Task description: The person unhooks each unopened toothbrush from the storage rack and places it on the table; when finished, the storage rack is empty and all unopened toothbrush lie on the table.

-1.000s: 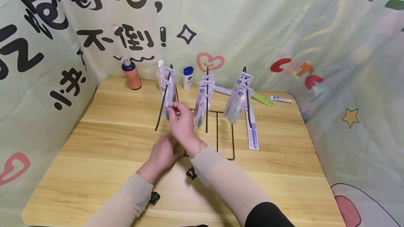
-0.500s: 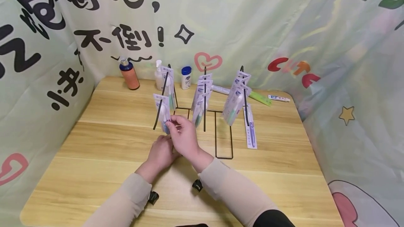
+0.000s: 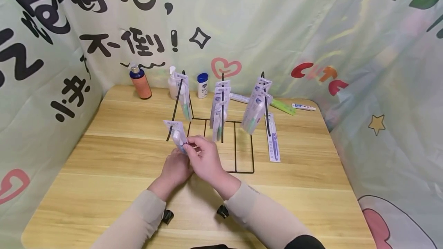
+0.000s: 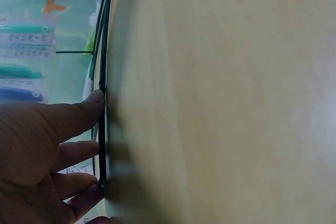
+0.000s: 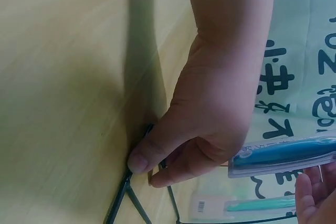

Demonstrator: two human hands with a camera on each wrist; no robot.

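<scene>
In the head view my right hand (image 3: 207,160) pinches the lower end of a packaged toothbrush (image 3: 178,136). Its card top is at the front end of the left prong of a black wire display rack (image 3: 235,145). Another toothbrush pack (image 3: 185,101) hangs further back on that prong. My left hand (image 3: 175,169) is low at the rack's front left base, partly behind the right hand. The left wrist view shows its thumb (image 4: 94,98) and fingers against the base wire (image 4: 103,129). In the right wrist view, blue toothbrushes in packs (image 5: 289,153) lie beside the right fingertips (image 5: 306,198).
Toothbrush packs hang on the middle prong (image 3: 219,114) and right prong (image 3: 256,110). A loose toothbrush pack (image 3: 273,141) lies right of the rack. Behind stand an orange bottle (image 3: 141,84), a pump bottle (image 3: 172,83) and a blue-capped bottle (image 3: 202,86); a toothpaste tube (image 3: 303,107) lies far right.
My right hand has drawn the front toothbrush pack forward and down along the left prong to its tip, while the pack behind stays hanging. The left hand keeps its place at the base.
</scene>
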